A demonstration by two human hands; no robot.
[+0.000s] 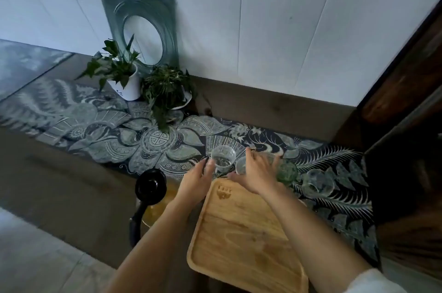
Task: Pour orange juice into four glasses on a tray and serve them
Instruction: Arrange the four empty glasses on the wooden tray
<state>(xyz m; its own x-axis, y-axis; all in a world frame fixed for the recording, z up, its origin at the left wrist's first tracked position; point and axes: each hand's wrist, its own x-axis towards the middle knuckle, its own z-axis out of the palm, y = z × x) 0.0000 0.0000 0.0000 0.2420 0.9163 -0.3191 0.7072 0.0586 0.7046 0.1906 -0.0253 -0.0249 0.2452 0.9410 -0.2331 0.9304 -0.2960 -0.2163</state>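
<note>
A wooden tray (239, 228) lies near the table's front edge with nothing standing on it. Just beyond its far edge my left hand (195, 182) grips a clear glass (223, 157). My right hand (257, 170) closes around a second clear glass (241, 165), mostly hidden by my fingers. A green-tinted glass (287, 172) and another clear glass (317, 184) stand to the right on the patterned cloth (134, 139). A jug of orange juice (153, 199) with a black lid and handle stands left of the tray, partly behind my left arm.
Two potted plants (124, 72) (167, 88) and a leaning square mirror (143, 32) stand at the back against the white wall. A dark wooden cabinet (406, 125) closes in the right side.
</note>
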